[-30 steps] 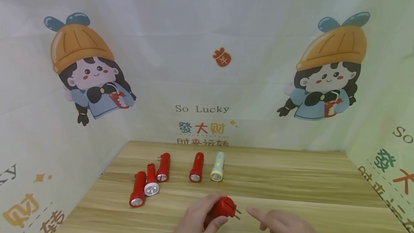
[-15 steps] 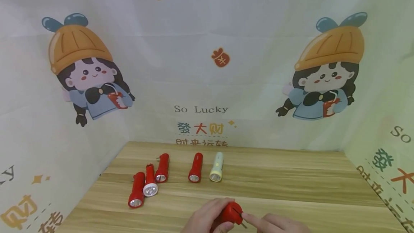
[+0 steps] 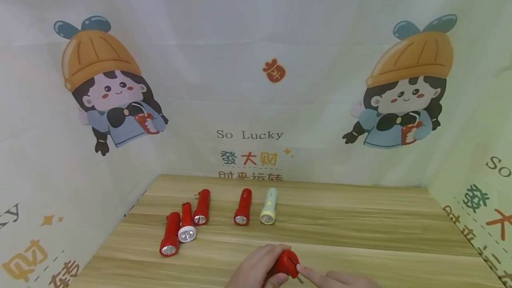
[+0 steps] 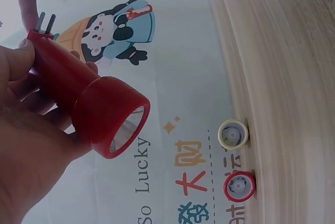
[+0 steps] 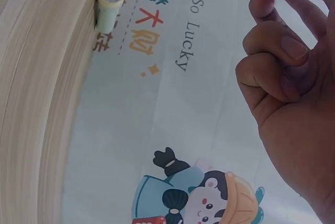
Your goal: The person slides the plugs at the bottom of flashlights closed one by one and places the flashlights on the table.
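My left hand [image 3: 256, 268] grips a red flashlight [image 4: 63, 77] by its body. In the left wrist view, its lens end faces down to the right and two metal plug prongs [image 4: 46, 23] stick out of the tail. The tail points toward my right hand [image 3: 338, 280] in the head view. There, the straight right index finger meets the flashlight's tail beside the prongs. Seen from the right wrist, the other fingers [image 5: 277, 46] are curled toward the palm, and only the tail of the flashlight shows at the top edge.
Behind the hands, a red flashlight [image 3: 243, 208] and a pale green one with a yellow rim [image 3: 269, 206] lie side by side on the wooden table [image 3: 360, 226]. At left are two red flashlights and a white-rimmed red one [image 3: 186, 223]. Printed cloth [image 3: 320, 123] encloses the table.
The right hand has come left, its index finger going from apart to touching the flashlight's tail. The held flashlight has moved slightly right and turned, so its prongs point further down.
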Demonstrator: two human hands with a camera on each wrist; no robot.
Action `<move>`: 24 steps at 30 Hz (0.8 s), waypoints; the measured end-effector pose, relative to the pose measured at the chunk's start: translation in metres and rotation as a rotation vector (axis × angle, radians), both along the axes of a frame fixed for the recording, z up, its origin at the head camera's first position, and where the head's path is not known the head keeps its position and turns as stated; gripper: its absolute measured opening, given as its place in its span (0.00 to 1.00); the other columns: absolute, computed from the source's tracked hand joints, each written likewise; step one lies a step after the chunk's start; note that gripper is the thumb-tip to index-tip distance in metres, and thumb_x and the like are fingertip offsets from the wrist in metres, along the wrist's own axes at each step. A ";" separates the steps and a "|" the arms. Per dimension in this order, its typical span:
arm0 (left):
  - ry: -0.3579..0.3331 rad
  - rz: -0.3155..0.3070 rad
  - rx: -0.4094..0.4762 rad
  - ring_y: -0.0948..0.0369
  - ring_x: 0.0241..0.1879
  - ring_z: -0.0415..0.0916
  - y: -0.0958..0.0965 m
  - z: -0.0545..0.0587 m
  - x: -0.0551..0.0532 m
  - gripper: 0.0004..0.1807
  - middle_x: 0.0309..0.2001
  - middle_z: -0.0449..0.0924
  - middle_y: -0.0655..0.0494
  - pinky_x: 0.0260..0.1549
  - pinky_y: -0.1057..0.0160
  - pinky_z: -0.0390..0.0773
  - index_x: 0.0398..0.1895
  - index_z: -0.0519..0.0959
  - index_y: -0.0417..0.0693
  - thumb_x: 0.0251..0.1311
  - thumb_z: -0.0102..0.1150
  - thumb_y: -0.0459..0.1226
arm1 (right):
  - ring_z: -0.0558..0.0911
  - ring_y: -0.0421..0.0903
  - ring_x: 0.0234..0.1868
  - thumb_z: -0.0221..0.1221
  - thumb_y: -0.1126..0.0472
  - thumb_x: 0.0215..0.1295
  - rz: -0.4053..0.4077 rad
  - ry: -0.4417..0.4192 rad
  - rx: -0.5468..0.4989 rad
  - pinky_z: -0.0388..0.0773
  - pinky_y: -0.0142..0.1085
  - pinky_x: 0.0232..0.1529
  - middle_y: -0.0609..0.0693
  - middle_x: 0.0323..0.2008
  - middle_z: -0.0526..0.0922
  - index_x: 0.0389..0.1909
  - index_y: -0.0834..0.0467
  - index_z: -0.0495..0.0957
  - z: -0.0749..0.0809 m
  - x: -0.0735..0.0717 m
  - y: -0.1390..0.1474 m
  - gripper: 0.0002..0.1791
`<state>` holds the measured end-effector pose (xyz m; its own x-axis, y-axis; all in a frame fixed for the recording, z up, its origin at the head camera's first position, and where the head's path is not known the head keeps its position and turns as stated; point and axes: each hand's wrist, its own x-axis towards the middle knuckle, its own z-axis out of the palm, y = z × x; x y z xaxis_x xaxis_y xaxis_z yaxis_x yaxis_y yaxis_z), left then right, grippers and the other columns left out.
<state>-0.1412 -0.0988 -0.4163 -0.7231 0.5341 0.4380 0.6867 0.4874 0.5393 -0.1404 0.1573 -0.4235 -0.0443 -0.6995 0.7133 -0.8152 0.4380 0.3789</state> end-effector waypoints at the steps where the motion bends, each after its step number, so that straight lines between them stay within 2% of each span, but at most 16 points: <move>1: 0.018 0.000 -0.001 0.66 0.47 0.77 0.000 -0.001 0.000 0.23 0.51 0.86 0.52 0.45 0.68 0.84 0.67 0.77 0.42 0.78 0.57 0.46 | 0.57 0.27 0.22 0.44 0.52 0.85 0.004 0.012 0.009 0.45 0.14 0.26 0.33 0.40 0.83 0.68 0.46 0.82 0.000 0.000 0.000 0.23; 4: 0.049 -0.001 0.005 0.65 0.47 0.78 0.002 -0.003 -0.001 0.22 0.51 0.86 0.52 0.45 0.67 0.84 0.66 0.77 0.42 0.78 0.57 0.45 | 0.57 0.27 0.22 0.44 0.54 0.85 0.019 0.028 0.026 0.45 0.14 0.26 0.36 0.48 0.86 0.70 0.45 0.80 0.000 -0.001 0.000 0.23; 6: 0.034 -0.003 0.006 0.66 0.48 0.77 0.002 -0.003 -0.001 0.22 0.52 0.86 0.51 0.45 0.67 0.83 0.67 0.77 0.42 0.79 0.57 0.46 | 0.58 0.26 0.22 0.43 0.53 0.85 0.021 0.010 0.036 0.45 0.13 0.26 0.36 0.50 0.87 0.70 0.45 0.80 0.001 0.001 0.000 0.23; 12: -0.092 -0.014 0.000 0.68 0.50 0.76 0.005 0.000 0.002 0.24 0.55 0.85 0.50 0.47 0.68 0.83 0.69 0.76 0.43 0.80 0.55 0.47 | 0.59 0.25 0.22 0.43 0.52 0.86 0.033 -0.018 0.051 0.47 0.11 0.27 0.39 0.55 0.87 0.72 0.46 0.79 0.001 0.003 0.001 0.23; 16: -0.133 -0.017 -0.012 0.70 0.50 0.75 0.006 0.000 0.002 0.24 0.55 0.84 0.50 0.47 0.70 0.82 0.69 0.76 0.43 0.80 0.54 0.48 | 0.60 0.25 0.22 0.43 0.52 0.86 0.027 0.006 0.061 0.48 0.11 0.26 0.43 0.58 0.88 0.73 0.44 0.77 0.000 0.003 0.002 0.24; 21: -0.097 -0.028 0.004 0.71 0.49 0.74 0.008 -0.002 0.003 0.23 0.54 0.85 0.50 0.44 0.71 0.81 0.67 0.77 0.43 0.80 0.55 0.47 | 0.60 0.27 0.21 0.44 0.52 0.85 0.043 0.008 0.054 0.48 0.12 0.26 0.47 0.59 0.88 0.72 0.44 0.78 0.000 0.003 0.002 0.23; 24: -0.033 -0.037 0.023 0.70 0.49 0.75 0.009 -0.004 0.004 0.21 0.53 0.85 0.50 0.43 0.71 0.80 0.66 0.78 0.42 0.80 0.55 0.46 | 0.59 0.28 0.21 0.44 0.51 0.84 0.044 -0.010 0.053 0.48 0.12 0.26 0.47 0.60 0.88 0.70 0.43 0.80 0.000 0.004 0.002 0.23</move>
